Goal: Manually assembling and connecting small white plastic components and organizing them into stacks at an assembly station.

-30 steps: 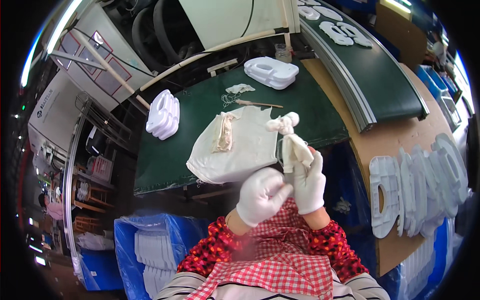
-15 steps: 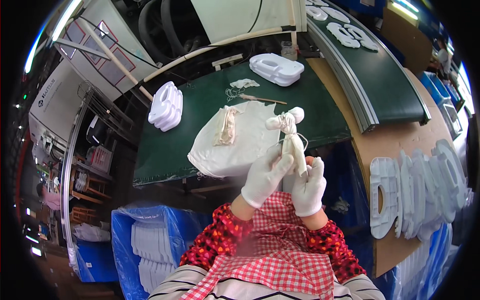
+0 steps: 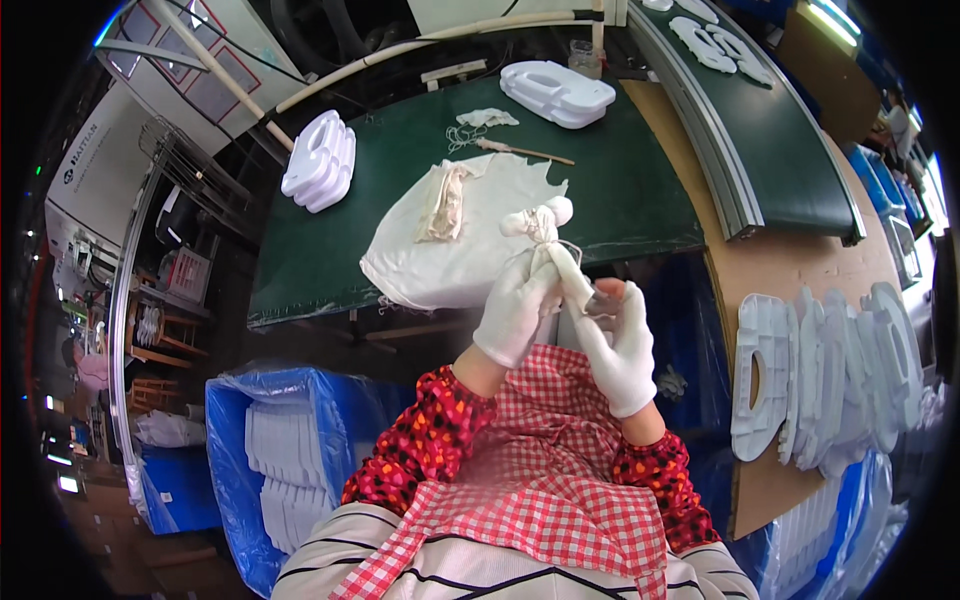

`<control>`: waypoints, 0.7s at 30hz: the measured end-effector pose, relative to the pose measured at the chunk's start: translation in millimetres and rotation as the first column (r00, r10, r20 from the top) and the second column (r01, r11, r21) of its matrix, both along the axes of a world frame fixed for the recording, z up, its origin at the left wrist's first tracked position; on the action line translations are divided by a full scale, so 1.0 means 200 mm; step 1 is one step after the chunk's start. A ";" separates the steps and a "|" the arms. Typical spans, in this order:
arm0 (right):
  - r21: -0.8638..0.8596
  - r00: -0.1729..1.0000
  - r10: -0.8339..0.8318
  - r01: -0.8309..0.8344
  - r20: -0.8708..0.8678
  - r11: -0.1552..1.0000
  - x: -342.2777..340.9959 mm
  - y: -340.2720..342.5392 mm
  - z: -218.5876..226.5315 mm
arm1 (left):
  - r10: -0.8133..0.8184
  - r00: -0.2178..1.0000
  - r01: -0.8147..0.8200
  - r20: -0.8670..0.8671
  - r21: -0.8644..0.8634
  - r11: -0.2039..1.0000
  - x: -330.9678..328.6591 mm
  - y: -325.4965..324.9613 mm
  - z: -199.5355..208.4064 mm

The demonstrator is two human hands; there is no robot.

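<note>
In front of the table edge, my left hand [image 3: 515, 315], in a white knit glove, is closed round the middle of a white cloth bundle [image 3: 545, 222]. The bundle has rounded knobs at its top and thin string wound about its neck. A loop of string hangs off its right side. My right hand [image 3: 625, 355], gloved too with bare fingertips showing, has thumb and fingers at the bundle's lower tail; the exact grip is partly hidden. Behind my hands, a white cloth [image 3: 400, 270] lies spread on the green table [image 3: 310, 275], with a crumpled beige cloth [image 3: 441, 205] on top.
White plastic parts are stacked on the table at left [image 3: 320, 165] and back [image 3: 557, 92]. A thin stick [image 3: 540, 157] lies near tangled string. A conveyor [image 3: 770, 140] runs at right, above a row of white panels [image 3: 760, 375]. A blue lined bin [image 3: 225, 430] stands lower left.
The bundle now tilts more to the left, and its tail has swung toward my right hand. My right hand's fingers have spread wider. The whole view has shifted a little.
</note>
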State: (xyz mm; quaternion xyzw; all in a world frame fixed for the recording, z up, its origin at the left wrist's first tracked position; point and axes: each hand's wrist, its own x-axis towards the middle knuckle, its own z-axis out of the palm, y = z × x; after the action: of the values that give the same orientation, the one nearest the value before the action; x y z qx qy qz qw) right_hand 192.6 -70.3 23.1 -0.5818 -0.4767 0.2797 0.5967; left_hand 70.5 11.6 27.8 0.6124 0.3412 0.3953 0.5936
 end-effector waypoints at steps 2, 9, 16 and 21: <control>0.063 0.995 -0.034 0.028 0.095 0.998 -0.02 0.03 0.02 | 0.035 0.958 0.060 0.285 -0.319 0.946 0.02 -0.01 0.00; 0.041 0.995 -0.051 0.048 0.088 0.998 -0.02 0.04 -0.07 | -0.065 0.996 0.065 -0.065 -0.002 0.998 -0.03 -0.07 -0.08; -0.121 0.976 0.204 -0.193 0.080 0.974 -0.10 -0.30 -0.22 | -0.221 0.951 0.139 -0.219 -0.335 0.932 -0.20 -0.39 -0.33; -0.170 0.863 0.505 -0.499 -0.013 0.850 -0.01 -0.59 -0.30 | -0.361 0.738 0.392 -0.571 -0.074 0.917 -0.30 -0.63 -0.27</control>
State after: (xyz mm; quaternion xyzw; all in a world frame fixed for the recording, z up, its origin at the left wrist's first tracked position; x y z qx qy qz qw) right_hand 191.5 -188.6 -37.0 -0.4897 -0.5965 0.4552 0.4440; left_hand 9.9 -115.3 -26.4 0.7736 0.3624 0.0730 0.5146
